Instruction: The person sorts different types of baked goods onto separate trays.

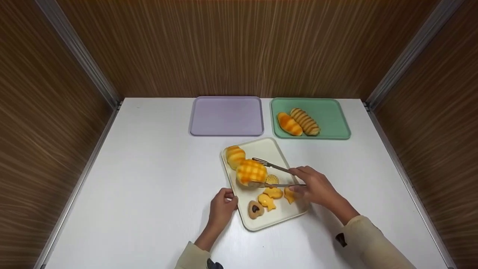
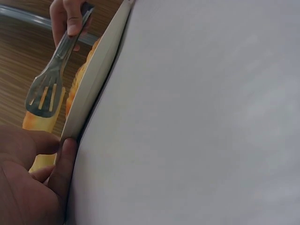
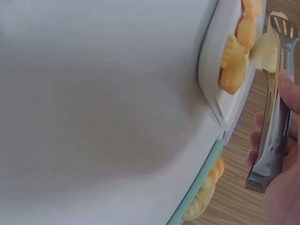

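My right hand (image 1: 317,186) holds metal tongs (image 1: 278,167) with slotted ends, their two arms spread apart. The lower arm overlaps the near edge of a round checkered bun (image 1: 251,171) in the head view; the upper arm's tip is beside its far right edge. The bun lies on a cream tray (image 1: 267,148), set at a slant. Thumb and fingers of my left hand (image 1: 222,207) pinch this tray's left rim, as the left wrist view shows. A striped bread roll (image 1: 235,156) lies behind the bun.
Nearer on the cream tray lie fish-shaped cookies (image 1: 266,201), a round cookie (image 1: 272,179) and a heart-shaped cookie (image 1: 255,209). Behind it stand a bare purple tray (image 1: 226,116) and a green tray (image 1: 328,112) bearing two bread rolls (image 1: 305,121). Wood-grain panels (image 1: 239,48) enclose the white table.
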Motion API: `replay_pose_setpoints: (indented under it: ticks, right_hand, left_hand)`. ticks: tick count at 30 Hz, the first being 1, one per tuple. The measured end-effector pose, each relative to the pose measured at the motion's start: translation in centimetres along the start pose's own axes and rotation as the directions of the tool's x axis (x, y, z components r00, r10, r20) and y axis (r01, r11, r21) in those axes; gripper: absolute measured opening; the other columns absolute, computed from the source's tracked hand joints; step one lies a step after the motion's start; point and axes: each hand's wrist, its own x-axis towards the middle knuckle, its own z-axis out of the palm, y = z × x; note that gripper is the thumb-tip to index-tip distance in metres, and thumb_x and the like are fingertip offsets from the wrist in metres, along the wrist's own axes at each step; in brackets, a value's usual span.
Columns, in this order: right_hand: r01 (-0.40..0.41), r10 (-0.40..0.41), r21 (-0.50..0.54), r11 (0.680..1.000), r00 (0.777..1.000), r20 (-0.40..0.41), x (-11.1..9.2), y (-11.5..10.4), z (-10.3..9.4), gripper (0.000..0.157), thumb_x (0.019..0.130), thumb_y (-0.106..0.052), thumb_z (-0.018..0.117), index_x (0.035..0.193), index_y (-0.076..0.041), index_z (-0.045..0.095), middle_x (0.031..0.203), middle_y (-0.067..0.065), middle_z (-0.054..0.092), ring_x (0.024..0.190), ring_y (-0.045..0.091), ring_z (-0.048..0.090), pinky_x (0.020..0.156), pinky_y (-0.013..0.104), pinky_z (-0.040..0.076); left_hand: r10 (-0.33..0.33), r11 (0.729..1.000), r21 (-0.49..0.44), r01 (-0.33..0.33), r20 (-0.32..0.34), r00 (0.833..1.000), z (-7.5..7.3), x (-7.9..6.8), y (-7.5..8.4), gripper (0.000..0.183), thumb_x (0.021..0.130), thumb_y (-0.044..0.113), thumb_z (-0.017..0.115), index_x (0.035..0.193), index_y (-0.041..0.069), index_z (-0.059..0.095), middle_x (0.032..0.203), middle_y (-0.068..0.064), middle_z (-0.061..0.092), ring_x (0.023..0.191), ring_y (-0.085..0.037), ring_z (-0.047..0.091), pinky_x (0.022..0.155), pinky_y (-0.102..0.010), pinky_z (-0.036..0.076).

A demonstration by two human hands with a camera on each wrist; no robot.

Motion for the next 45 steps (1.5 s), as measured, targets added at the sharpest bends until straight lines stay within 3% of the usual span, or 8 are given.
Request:
replay_pose_setpoints:
  ticks: [6, 11, 19, 23, 28, 35, 40, 45]
  right_hand:
    - [-0.004, 0.005, 0.021, 1.000, 1.000, -0.014, 0.0, 0.5, -0.3, 0.051, 0.086, -0.029, 0.080, 0.134, -0.019, 0.064, 0.123, 0.001, 0.068, 0.114, 0.024, 0.062, 0.096, 0.050, 0.055]
    - [-0.022, 0.026, 0.051, 0.998, 0.996, -0.088, 0.1, 1.3, -0.6, 0.052, 0.085, -0.024, 0.081, 0.133, -0.013, 0.064, 0.121, 0.007, 0.069, 0.110, 0.028, 0.064, 0.089, 0.050, 0.057]
    - [-0.123, 0.146, 0.119, 0.985, 0.966, -0.213, 0.7, 3.8, -1.9, 0.050, 0.087, -0.021, 0.080, 0.131, -0.007, 0.064, 0.117, 0.015, 0.068, 0.094, 0.036, 0.062, 0.077, 0.047, 0.053]
    - [-0.199, 0.230, 0.135, 0.971, 0.929, -0.289, 1.0, 5.4, -2.6, 0.046, 0.089, -0.020, 0.077, 0.129, -0.002, 0.063, 0.109, 0.019, 0.066, 0.090, 0.036, 0.059, 0.073, 0.045, 0.047]
    - [-0.310, 0.346, 0.153, 0.938, 0.864, -0.365, 1.3, 7.4, -3.6, 0.038, 0.092, -0.023, 0.074, 0.121, -0.001, 0.062, 0.101, 0.022, 0.062, 0.084, 0.034, 0.052, 0.068, 0.041, 0.038]
    - [-0.451, 0.494, 0.203, 0.869, 0.770, -0.404, 1.3, 9.5, -5.0, 0.052, 0.097, -0.027, 0.068, 0.138, 0.002, 0.055, 0.119, 0.030, 0.060, 0.110, 0.047, 0.055, 0.090, 0.062, 0.043]
    - [-0.541, 0.579, 0.215, 0.813, 0.709, -0.404, 1.2, 10.7, -5.3, 0.051, 0.099, -0.028, 0.064, 0.132, 0.009, 0.055, 0.117, 0.034, 0.059, 0.111, 0.052, 0.055, 0.092, 0.066, 0.043]
    - [-0.599, 0.617, 0.184, 0.779, 0.684, -0.389, 1.3, 11.7, -4.9, 0.051, 0.099, -0.029, 0.062, 0.124, 0.015, 0.056, 0.111, 0.037, 0.059, 0.106, 0.056, 0.055, 0.087, 0.067, 0.043]
  left_hand:
    - [-0.001, 1.000, -0.005, 0.002, 0.002, 1.000, 0.1, 0.1, -0.1, 0.019, 0.089, 0.005, 0.067, 0.107, -0.001, 0.065, 0.091, -0.009, 0.065, 0.070, -0.010, 0.060, 0.061, -0.021, 0.058]
    - [0.006, 1.000, 0.013, -0.006, 0.007, 1.000, 0.0, 0.1, -0.2, 0.020, 0.089, 0.006, 0.067, 0.108, -0.001, 0.065, 0.093, -0.009, 0.065, 0.071, -0.009, 0.061, 0.062, -0.021, 0.059]
    - [0.003, 0.999, 0.042, -0.003, 0.020, 1.000, 0.0, 0.0, -0.2, 0.022, 0.091, 0.008, 0.066, 0.111, 0.000, 0.065, 0.095, -0.009, 0.065, 0.074, -0.009, 0.062, 0.064, -0.022, 0.059]
    - [0.001, 0.999, 0.046, -0.002, 0.023, 1.000, 0.0, 0.1, -0.1, 0.021, 0.091, 0.009, 0.066, 0.111, 0.001, 0.065, 0.095, -0.008, 0.065, 0.074, -0.010, 0.062, 0.064, -0.022, 0.059]
    - [0.003, 0.998, 0.060, -0.004, 0.017, 1.000, 0.0, 0.0, 0.0, 0.021, 0.091, 0.009, 0.066, 0.110, 0.002, 0.065, 0.095, -0.007, 0.065, 0.073, -0.011, 0.062, 0.064, -0.022, 0.059]
    - [-0.005, 0.998, 0.058, 0.005, 0.005, 1.000, -0.1, 0.0, 0.0, 0.020, 0.090, 0.009, 0.066, 0.108, 0.003, 0.066, 0.094, -0.006, 0.065, 0.072, -0.011, 0.061, 0.064, -0.021, 0.059]
    - [0.006, 0.999, 0.051, -0.007, 0.010, 1.000, -0.1, 0.0, 0.0, 0.021, 0.090, 0.009, 0.066, 0.109, 0.002, 0.065, 0.094, -0.006, 0.065, 0.073, -0.010, 0.061, 0.064, -0.022, 0.059]
    - [0.021, 0.998, 0.056, -0.022, 0.014, 1.000, -0.2, -0.1, 0.0, 0.020, 0.092, 0.009, 0.065, 0.111, 0.003, 0.066, 0.094, -0.006, 0.064, 0.073, -0.010, 0.061, 0.065, -0.021, 0.059]
